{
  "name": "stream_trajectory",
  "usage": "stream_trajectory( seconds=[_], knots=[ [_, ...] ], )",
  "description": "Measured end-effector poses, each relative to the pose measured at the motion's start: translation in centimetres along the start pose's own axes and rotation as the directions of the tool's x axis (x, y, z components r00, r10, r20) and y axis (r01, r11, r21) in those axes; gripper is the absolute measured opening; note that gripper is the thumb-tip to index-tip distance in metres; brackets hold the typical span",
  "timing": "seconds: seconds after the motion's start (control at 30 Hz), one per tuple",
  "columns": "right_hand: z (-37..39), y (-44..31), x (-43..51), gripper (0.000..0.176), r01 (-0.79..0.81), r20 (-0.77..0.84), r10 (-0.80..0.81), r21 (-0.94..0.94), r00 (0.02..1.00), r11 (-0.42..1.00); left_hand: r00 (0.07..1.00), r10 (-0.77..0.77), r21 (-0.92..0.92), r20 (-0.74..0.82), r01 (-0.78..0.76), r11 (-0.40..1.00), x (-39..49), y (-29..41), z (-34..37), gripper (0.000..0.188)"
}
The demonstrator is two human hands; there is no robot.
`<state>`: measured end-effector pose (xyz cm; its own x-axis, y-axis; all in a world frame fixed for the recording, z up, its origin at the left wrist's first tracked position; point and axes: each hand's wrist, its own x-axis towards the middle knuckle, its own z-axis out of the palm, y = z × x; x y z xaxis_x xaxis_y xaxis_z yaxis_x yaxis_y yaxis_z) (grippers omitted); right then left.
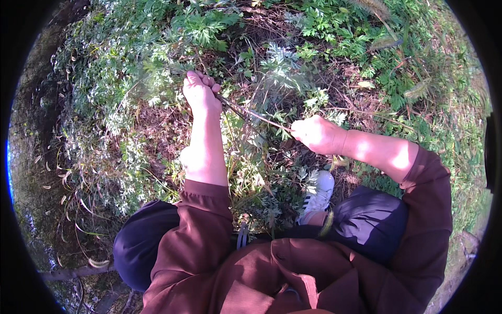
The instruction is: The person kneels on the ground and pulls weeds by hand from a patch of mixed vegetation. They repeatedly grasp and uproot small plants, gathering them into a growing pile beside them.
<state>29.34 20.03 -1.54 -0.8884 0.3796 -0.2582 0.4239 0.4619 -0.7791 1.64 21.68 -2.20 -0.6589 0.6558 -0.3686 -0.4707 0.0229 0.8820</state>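
My left hand is closed around thin brown plant stems at the upper middle of the view. The stems run down to the right, to my right hand, whose fingers are closed on their other end. Between the two hands the stems look taut and nearly straight. Leafy green plants with deeply cut leaves grow beyond my left hand. Pale, silvery leaves stand above the stems. What lies inside each fist is hidden by the fingers.
Low weeds and dry stalks cover the ground around my hands. My white shoe rests among leaves below my right hand, between my bent knees. Bristly grass seed heads lean in from the right. A branch lies at the lower left.
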Motion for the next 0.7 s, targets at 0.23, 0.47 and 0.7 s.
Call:
stream_trajectory(
  seconds=[0.23, 0.47, 0.7],
  knots=[
    [-1.2, 0.1, -0.4, 0.019, -0.048, 0.268, 0.086, -0.145, 0.960, 0.988, 0.967, 0.069, 0.707, 0.247, -0.228, 0.670, -1.5, -1.2, 1.8, 0.015],
    [-2.5, 0.3, 0.9, 0.011, 0.344, 0.131, -0.328, -0.541, 0.936, 0.767, 0.729, -0.347, 0.779, 0.590, -0.402, 0.482, -9.3, -7.2, 5.3, 0.026],
    [-3.1, 1.3, -0.2, 0.021, 0.088, -0.315, -0.334, -0.597, 0.888, 0.797, 0.633, -0.403, 0.728, 0.661, -0.408, 0.551, -8.7, -7.8, 3.5, 0.033]
  ],
)
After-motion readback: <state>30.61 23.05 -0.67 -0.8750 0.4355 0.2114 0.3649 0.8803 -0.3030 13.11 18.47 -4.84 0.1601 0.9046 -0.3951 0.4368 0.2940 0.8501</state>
